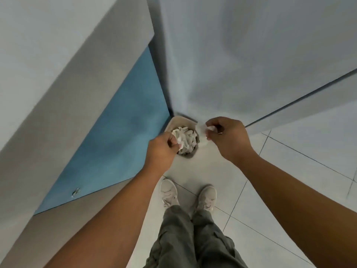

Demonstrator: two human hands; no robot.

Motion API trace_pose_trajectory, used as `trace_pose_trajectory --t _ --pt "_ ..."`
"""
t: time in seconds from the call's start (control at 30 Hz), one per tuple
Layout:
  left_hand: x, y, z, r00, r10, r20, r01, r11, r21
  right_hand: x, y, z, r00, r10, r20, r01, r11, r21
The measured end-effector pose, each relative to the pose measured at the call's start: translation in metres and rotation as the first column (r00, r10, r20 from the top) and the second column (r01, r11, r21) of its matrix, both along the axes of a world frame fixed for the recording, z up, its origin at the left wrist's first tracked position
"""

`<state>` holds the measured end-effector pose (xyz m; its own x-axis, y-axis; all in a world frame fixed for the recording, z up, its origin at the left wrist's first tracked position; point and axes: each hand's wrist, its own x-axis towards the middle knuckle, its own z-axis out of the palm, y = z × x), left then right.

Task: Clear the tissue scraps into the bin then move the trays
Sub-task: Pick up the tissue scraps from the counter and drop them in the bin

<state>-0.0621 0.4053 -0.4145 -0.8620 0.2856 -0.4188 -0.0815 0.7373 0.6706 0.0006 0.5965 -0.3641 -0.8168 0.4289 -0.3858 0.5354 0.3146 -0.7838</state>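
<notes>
Your left fingers are curled tight round a crumpled scrap. Your right fingers pinch a second, flatter scrap between thumb and fingertips. Neither hand is loose or spread. The left hand sits over the near-left edge of the bin. The right hand hangs over the bin's right side, and its scrap looks to trail partly beyond the rim.

The risk, as I judge it, is that the bin is already heaped. The pile reaches the rim, so anything you drop may sit on top and roll off onto the floor. The right scrap is the likelier miss, because it is thin enough to drift sideways as it falls. Bring that hand inward before you let go, and press the pile down if it will give.

The scraps are soft white paper, wrinkled and light, and the right one is nearly see-through. The bin is small and beige, with rounded corners and a dark inner wall. It stands on the floor in the corner, beside a blue panel. The floor is smooth pale tile with dark joints. No trays are in view.
</notes>
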Motion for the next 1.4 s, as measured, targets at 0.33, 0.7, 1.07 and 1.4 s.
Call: trace_pose_trajectory --t 0.33,0.7,1.07,1.4 --pt "-0.025 0.014 -0.189 0.995 -0.088 0.051 0.095 0.982 -0.166 0.008 -0.001 -0.16 0.993 -0.076 0.094 0.071 0.996 0.052" --pt "-0.057 0.016 -0.288 0.983 -0.182 0.01 0.177 0.939 -0.293 0.013 -0.003 -0.243 0.982 -0.096 0.162 0.081 0.992 0.095" --pt "-0.049 -0.02 -0.263 0.993 -0.11 -0.043 0.103 0.984 -0.143 -0.052 -0.027 -0.273 0.986 -0.071 0.153 0.067 0.997 0.027" --pt "-0.039 -0.036 -0.263 0.996 -0.072 -0.062 0.061 0.986 -0.156 -0.074 -0.041 -0.348 0.914 0.206 0.349 -0.2 0.978 -0.056"
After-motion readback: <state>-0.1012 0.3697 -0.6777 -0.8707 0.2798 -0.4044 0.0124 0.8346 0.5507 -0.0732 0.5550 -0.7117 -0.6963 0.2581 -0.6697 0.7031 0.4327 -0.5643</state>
